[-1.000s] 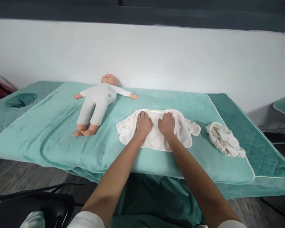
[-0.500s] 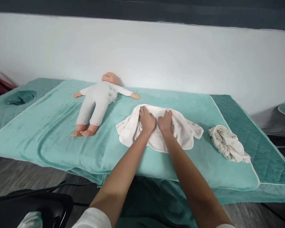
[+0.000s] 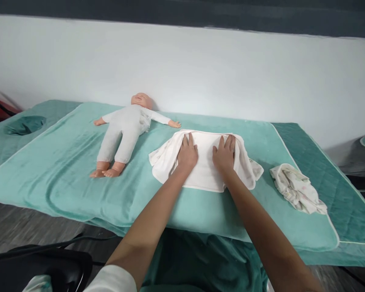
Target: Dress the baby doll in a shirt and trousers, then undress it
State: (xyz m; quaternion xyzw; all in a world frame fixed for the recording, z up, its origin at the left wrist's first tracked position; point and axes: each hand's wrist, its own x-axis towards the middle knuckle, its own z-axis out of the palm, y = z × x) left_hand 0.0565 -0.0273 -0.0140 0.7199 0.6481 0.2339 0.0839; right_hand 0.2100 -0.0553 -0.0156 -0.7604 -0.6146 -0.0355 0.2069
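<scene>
A white baby garment (image 3: pixel 204 170) lies spread on the light teal blanket (image 3: pixel 79 174) in front of me. My left hand (image 3: pixel 187 154) rests flat on its left half, fingers stretched out. My right hand (image 3: pixel 224 155) presses flat on its right half, fingers apart, near the garment's raised right edge. A baby doll (image 3: pixel 124 129) in a pale grey suit lies on its back to the left, arms spread, head toward the wall. A crumpled patterned cloth (image 3: pixel 296 188) sits to the right of the garment.
The blanket covers a darker teal quilted bed (image 3: pixel 328 162) set against a white wall. A dark green bundle (image 3: pixel 26 124) lies at the far left. A black chair (image 3: pixel 39 267) stands at the lower left, over a grey floor.
My hands were close together on the middle of the garment; they have slid apart, the right one moving right. The garment now lies flatter and smoother.
</scene>
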